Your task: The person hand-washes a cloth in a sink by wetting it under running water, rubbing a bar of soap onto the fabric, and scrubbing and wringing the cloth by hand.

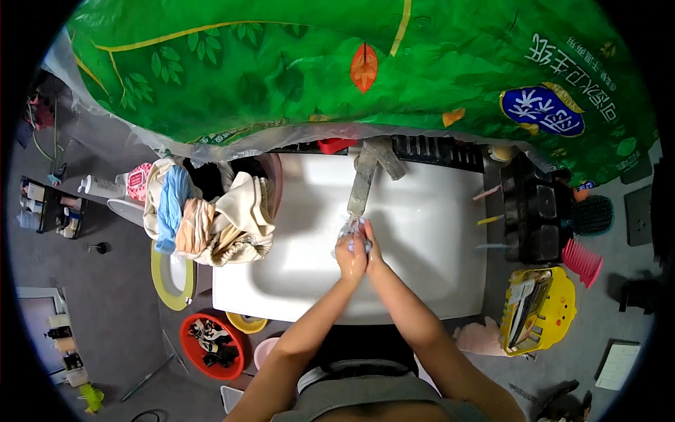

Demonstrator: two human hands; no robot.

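Just under the grey tap (363, 181), over the white sink (302, 190), my two hands press together around a small wet pale bluish cloth (346, 229). My left hand (350, 257) is closed over its near side. My right hand (373, 246) wraps it from the right, fingers up beneath the spout. Most of the cloth is hidden by the fingers, so its exact kind does not show. Water appears to run from the spout onto it.
A pile of clothes (242, 218) sits on the sink's left edge. Behind the tap hangs a large green plastic package (281, 77). At right are a black rack (524, 211), a pink comb (582, 261) and a yellow basket (555, 320). A red basin (235, 327) stands lower left.
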